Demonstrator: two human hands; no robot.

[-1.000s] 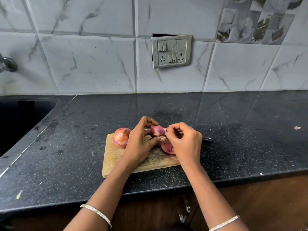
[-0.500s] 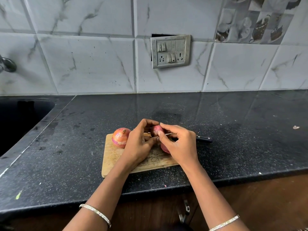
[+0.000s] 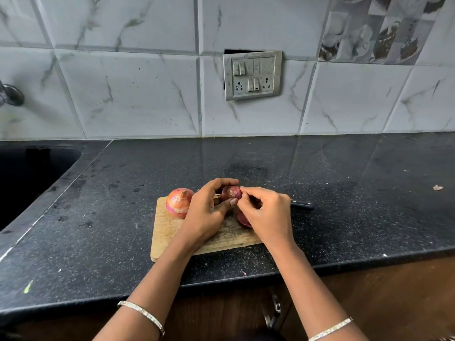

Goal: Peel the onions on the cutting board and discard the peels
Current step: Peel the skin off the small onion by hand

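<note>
Where bracelets ring both wrists at the near edge: two forearms reaching forward over a brown cabinet front and the lip of a black speckled counter (image 3: 98, 232).

Next, wooden cutting board (image 3: 167, 232), pale, scored, rectangular, lying flat on the counter.

Above the board: left hand (image 3: 204, 212), fingers and thumb curled round a small purple onion (image 3: 231, 192), held up off the wood. Right hand (image 3: 268, 212), fingertips pinched at that onion's right flank, apparently on the skin (exact contact too small to confirm).

Handling, as a judgement: light, firm, round; dry outer skin papery and brittle, likely to tear in flakes; flesh beneath smooth and slippery. Best hold: cupped round the middle, peel lifted from a cut or loose edge.

Also on the board: larger unpeeled onion (image 3: 179, 202), orange-pink, stalk up, left of the hands; reddish piece (image 3: 242, 219) half hidden under the right hand.

Beyond: dark knife handle (image 3: 301, 205) right of the board.

Furthest: marbled white tiles, metal switch plate (image 3: 252, 75).
</note>
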